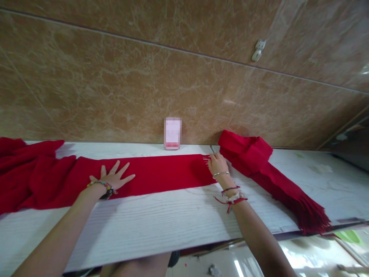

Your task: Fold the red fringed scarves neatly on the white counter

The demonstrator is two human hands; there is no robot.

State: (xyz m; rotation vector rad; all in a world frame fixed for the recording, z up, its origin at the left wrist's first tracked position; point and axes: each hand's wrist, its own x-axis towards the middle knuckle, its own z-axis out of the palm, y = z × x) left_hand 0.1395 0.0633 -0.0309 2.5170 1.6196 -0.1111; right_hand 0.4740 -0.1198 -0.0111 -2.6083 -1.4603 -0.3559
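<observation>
A long red scarf (167, 173) lies stretched flat along the white tabletop, its left part bunched into loose folds. My left hand (113, 179) rests on it with fingers spread wide, palm down. At the scarf's right end, my right hand (218, 163) is closed on the fringed edge; the fingertips are partly hidden. White-looking fringe threads show beside the fingers. To the right of that hand lies a second red scarf (259, 161), loosely folded, with its fringed end hanging toward the table's front edge.
A pale, blurred-out phone-like rectangle (172, 132) leans against the brown marbled wall (115, 84) behind the table. A white hook (258, 50) is fixed to the wall. The white wood-grain tabletop (161, 223) ends at a front edge, with glossy floor beyond. Something green (348, 236) is at lower right.
</observation>
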